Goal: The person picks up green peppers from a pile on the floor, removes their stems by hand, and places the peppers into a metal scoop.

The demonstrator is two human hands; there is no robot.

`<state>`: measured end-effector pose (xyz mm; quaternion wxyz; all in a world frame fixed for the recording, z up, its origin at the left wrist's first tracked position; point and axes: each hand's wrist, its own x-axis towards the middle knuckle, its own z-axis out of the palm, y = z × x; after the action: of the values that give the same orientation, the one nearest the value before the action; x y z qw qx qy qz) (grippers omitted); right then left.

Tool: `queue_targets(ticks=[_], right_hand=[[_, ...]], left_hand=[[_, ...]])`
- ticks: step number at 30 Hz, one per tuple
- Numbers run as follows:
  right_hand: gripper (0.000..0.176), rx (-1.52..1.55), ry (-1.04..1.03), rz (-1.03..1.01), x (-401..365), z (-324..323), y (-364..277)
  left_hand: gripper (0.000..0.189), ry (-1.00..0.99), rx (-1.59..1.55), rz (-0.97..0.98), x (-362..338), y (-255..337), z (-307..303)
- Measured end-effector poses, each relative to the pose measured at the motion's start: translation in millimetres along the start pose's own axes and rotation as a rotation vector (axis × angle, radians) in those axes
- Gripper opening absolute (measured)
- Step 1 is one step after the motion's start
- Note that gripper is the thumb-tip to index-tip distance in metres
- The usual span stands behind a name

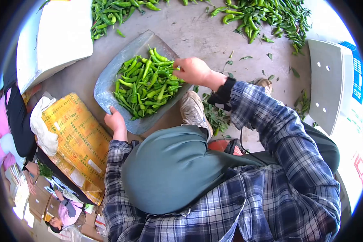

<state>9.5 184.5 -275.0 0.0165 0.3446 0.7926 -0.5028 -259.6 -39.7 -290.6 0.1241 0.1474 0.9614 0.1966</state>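
A grey metal scoop [103,82], shaped like a broad dustpan, holds a heap of green chili peppers [149,82]. My left hand [116,122] grips its near-left edge, the thumb lying over the rim. Over the right side of the heap is my right hand [194,72], its fingers curled together against the peppers by the scoop's edge. Whatever those fingertips hold, if anything, is hidden.
More green peppers lie on the floor at the top left [109,14] and top right [266,18]. White boxes stand at left [64,36] and right [326,80]. A yellow-taped carton [76,137] is beside my left arm. Other people [70,209] are at the lower left.
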Motion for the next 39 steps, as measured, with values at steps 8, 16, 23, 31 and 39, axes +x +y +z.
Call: queue_targets(ticks=[8,16,23,31,39], right_hand=[[0.017,-0.108,0.179,-0.018,2.6,-4.4,17.8],[0.036,-0.318,1.019,0.737,-46.8,-132.7,163.0],[0.026,-0.118,0.788,0.608,-30.0,-136.8,187.0],[0.015,-0.215,0.639,0.479,-36.5,-102.4,150.0],[0.018,-0.439,0.42,0.176,-25.6,-80.9,116.4]], left_hand=[[0.041,-0.074,0.058,-0.07,-1.1,0.8,-6.3],[0.041,-0.02,-0.075,0.001,0.4,-3.3,-1.3],[0.04,-0.033,-0.116,0.034,-1.2,0.0,-3.2],[0.039,-0.039,-0.072,0.032,0.0,-0.7,-3.0],[0.038,-0.019,-0.142,0.056,-3.1,1.6,-3.3]])
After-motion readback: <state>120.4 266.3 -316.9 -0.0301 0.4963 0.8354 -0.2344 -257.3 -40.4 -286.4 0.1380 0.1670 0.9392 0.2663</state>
